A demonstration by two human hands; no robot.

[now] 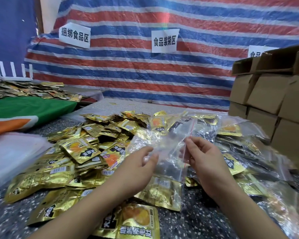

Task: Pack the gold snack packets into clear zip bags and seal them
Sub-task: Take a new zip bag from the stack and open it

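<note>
Clear zip bag [169, 147]: thin, crinkled, glossy plastic with a red zip line running down it, held up at the centre of the frame between both hands; it looks empty, though gold shows through it from the heap behind.
Right hand [204, 157]: thumb and forefinger pressed together, pinching the bag's edge at the red line, just right of centre; the other fingers curl loosely below.
Left hand [141, 163]: fingers relaxed and slightly spread, tips touching the bag's left side; whether they actually grip the film I cannot tell.
Gold snack packets [86, 152]: flat foil pouches, shiny and creased, with black labels and an orange picture, heaped loosely across the left and lower centre of the frame, under and beside the left forearm.
Filled bags [231, 133]: clear bags with gold packets inside, piled at centre right, behind and beside the right hand.
Tabletop [202, 219]: dark speckled stone-like surface, showing at the bottom between the forearms.
White plastic lid [12, 152]: smooth, translucent, at the left edge.
Cardboard boxes [269, 94]: brown, stacked at the right edge.
Tarp [136, 69]: woven plastic sheet striped red, blue and white, across the back, carrying white paper signs [164, 40].
Green cloth [29, 107]: at upper left, with more gold packets spread behind it.
</note>
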